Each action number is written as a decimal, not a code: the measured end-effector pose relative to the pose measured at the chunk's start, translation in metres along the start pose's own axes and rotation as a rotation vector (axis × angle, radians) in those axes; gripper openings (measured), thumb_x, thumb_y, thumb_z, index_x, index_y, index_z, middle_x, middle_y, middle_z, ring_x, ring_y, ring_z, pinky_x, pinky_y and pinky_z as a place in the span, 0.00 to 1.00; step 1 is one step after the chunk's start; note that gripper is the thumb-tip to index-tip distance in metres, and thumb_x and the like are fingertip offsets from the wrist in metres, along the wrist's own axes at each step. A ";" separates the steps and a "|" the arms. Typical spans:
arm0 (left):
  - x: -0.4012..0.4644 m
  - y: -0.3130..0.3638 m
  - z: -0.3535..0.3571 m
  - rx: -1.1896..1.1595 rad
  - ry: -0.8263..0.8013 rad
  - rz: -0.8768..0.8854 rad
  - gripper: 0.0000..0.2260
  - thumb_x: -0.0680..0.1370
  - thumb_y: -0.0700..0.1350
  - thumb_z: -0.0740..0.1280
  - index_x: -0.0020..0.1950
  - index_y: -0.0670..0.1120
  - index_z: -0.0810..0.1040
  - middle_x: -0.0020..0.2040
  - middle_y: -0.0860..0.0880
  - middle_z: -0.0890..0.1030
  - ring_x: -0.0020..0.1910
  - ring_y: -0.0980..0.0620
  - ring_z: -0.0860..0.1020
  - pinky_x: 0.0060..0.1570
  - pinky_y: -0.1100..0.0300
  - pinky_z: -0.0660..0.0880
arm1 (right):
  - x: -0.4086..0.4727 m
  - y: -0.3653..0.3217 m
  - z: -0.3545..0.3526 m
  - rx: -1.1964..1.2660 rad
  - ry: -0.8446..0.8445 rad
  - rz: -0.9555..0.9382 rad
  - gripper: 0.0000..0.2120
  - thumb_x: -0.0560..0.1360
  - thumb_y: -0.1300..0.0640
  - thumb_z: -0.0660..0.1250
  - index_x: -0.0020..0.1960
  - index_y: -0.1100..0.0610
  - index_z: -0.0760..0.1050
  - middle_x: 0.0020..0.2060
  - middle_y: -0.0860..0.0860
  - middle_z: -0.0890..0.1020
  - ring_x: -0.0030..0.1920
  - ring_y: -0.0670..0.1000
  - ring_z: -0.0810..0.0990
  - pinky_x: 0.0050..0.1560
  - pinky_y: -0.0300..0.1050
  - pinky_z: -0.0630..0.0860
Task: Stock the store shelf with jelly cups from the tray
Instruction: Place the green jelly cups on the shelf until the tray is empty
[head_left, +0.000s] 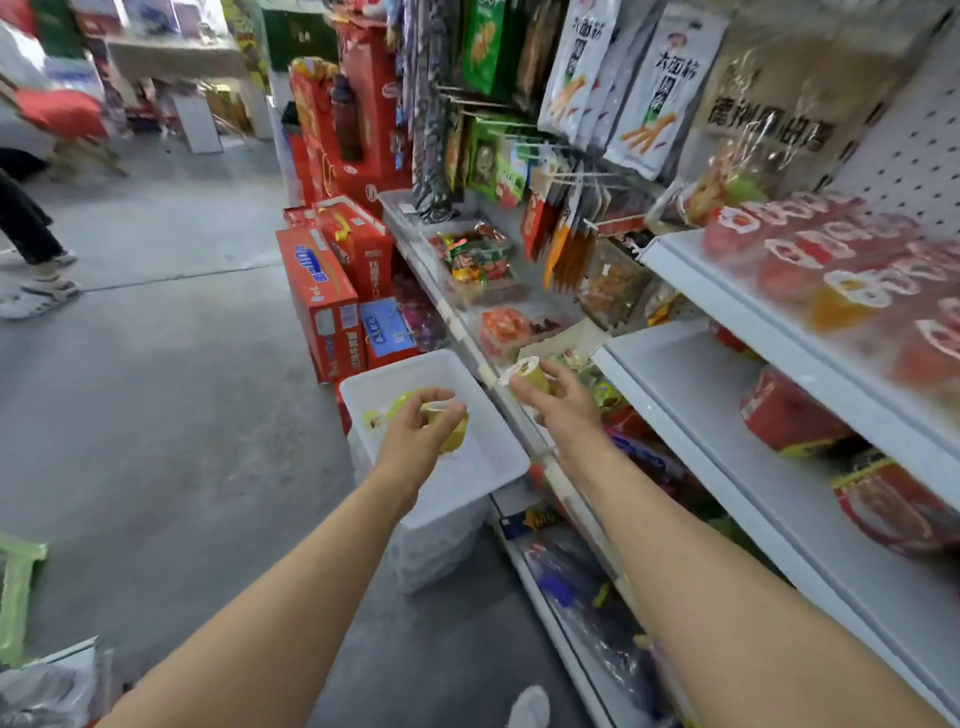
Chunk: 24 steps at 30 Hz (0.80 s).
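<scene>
The head camera looks down a store aisle, with the white shelving along the right side and grey floor on the left.

The left hand (415, 431) is over the white tray (498, 467), which sits on a stack of clear bins beside the shelf's lower edge. Its fingers curl round a yellow jelly cup (453, 434), holding it just above the tray floor near the tray's middle. Another yellow cup (379, 415) lies in the tray toward its far left corner, just beyond the hand.

The right hand (558, 402) is raised between the tray's right rim and the front edge of the middle shelf (691, 384). Its fingers and thumb pinch a second yellow-green jelly cup (527, 375), tilted so that its white printed lid faces left.

On the upper shelf (691, 270), rows of red jelly cups (795, 260) stand close together toward its front edge, with one orange cup (844, 306) among them. The middle shelf carries red packages (789, 415) toward its back, its front part bare white.

Red cartons (324, 306) stand on the floor beyond the tray, and hanging snack bags (665, 88) fill the pegboard above.
</scene>
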<state>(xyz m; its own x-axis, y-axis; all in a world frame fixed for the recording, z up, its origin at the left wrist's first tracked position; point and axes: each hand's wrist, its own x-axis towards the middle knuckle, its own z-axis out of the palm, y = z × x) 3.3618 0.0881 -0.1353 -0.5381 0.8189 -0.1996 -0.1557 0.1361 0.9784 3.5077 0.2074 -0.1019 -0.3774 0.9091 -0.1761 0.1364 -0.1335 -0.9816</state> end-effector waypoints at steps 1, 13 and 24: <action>-0.011 0.012 0.009 -0.002 -0.021 0.025 0.11 0.77 0.52 0.71 0.57 0.53 0.77 0.52 0.46 0.81 0.46 0.51 0.79 0.43 0.60 0.75 | -0.011 -0.012 -0.011 -0.005 0.022 -0.035 0.21 0.68 0.44 0.78 0.59 0.42 0.77 0.58 0.45 0.80 0.56 0.46 0.80 0.49 0.42 0.77; -0.139 0.109 0.172 -0.045 -0.280 0.297 0.16 0.76 0.51 0.72 0.62 0.51 0.75 0.55 0.47 0.81 0.50 0.50 0.81 0.44 0.60 0.80 | -0.163 -0.141 -0.168 0.003 0.246 -0.402 0.11 0.74 0.49 0.75 0.53 0.38 0.77 0.52 0.41 0.80 0.52 0.40 0.80 0.45 0.34 0.75; -0.317 0.135 0.396 -0.136 -0.699 0.448 0.20 0.73 0.53 0.74 0.62 0.53 0.74 0.60 0.49 0.78 0.57 0.51 0.78 0.53 0.60 0.76 | -0.343 -0.178 -0.402 -0.082 0.653 -0.556 0.21 0.71 0.51 0.77 0.62 0.51 0.77 0.53 0.52 0.84 0.52 0.49 0.83 0.50 0.40 0.79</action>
<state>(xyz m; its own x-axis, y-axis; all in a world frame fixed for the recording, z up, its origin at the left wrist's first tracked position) 3.8391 0.0678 0.0815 0.0572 0.9425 0.3291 -0.1723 -0.3154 0.9332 3.9812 0.0779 0.1633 0.1899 0.8823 0.4307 0.1635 0.4041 -0.9000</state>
